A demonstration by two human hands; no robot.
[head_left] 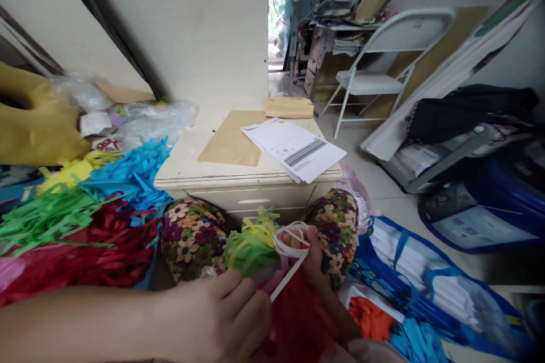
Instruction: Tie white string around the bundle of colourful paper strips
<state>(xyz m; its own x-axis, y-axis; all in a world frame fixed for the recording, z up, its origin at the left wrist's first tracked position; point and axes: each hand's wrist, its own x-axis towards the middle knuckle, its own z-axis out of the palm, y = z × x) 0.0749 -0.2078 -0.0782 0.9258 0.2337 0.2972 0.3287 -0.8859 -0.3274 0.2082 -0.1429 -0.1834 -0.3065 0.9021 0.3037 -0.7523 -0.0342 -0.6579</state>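
Observation:
My left hand [225, 315] is closed in the near foreground, its knuckles towards the camera. From it a white cord [286, 283] runs taut up to my right hand [314, 247]. The fingers of my right hand are curled round a loose coil of the same cord. Between my knees, beneath both hands, lies a bunch of coloured strips [251, 249], with green and yellow at the far end and red and pink nearer me. My left forearm and hand hide part of the bunch.
Ahead stands a cream cabinet [191, 170] bearing white printed papers [302, 147] and a brown envelope [234, 139]. Piles of coloured strips [128, 176] lie on the left. A blue bag [409, 255] of white bundles sits right, beside orange strips [370, 317]. Behind is a folding chair [377, 82].

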